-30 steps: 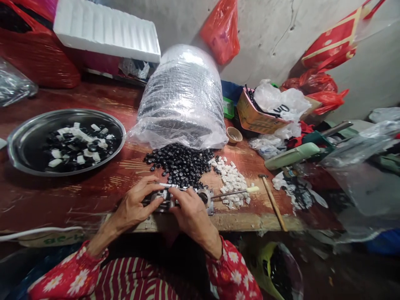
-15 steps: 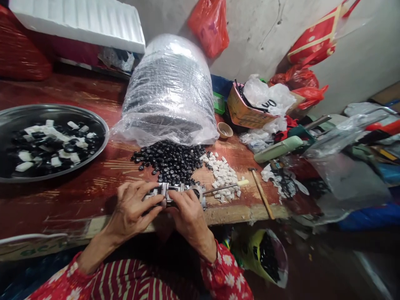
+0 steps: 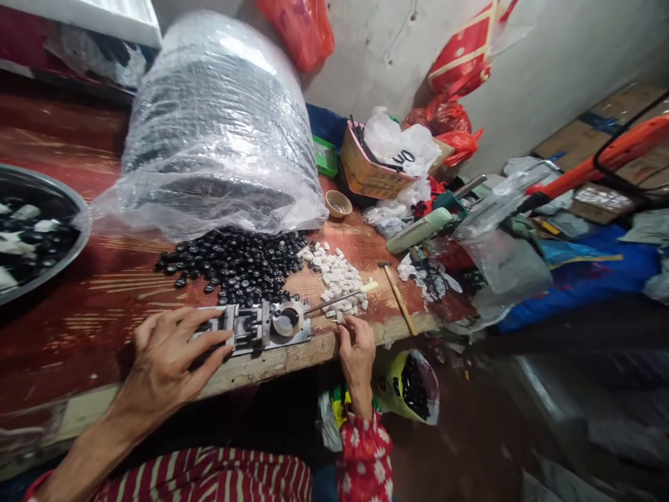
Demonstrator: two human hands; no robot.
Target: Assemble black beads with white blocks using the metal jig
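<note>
My left hand grips the left end of a metal jig, thumb and fingers curled around its sliding block. The jig lies along the table's front edge and has a round collar at its right end. A thin rod with a pale yellow handle slants out to the right of the collar. My right hand is closed in a pinch at the near edge of the pile of small white plastic pieces, with a white piece at its fingertips. Behind the jig lie many round black caps.
A hammer lies right of the white pile. At left stands a metal basin of mixed pieces. A large plastic-wrapped bundle, a small bowl and a box stand behind. An open sack sits below the edge.
My right hand has left the jig and moved right to the white pieces. My left hand stays on the jig's left end. The view has turned to the right.
</note>
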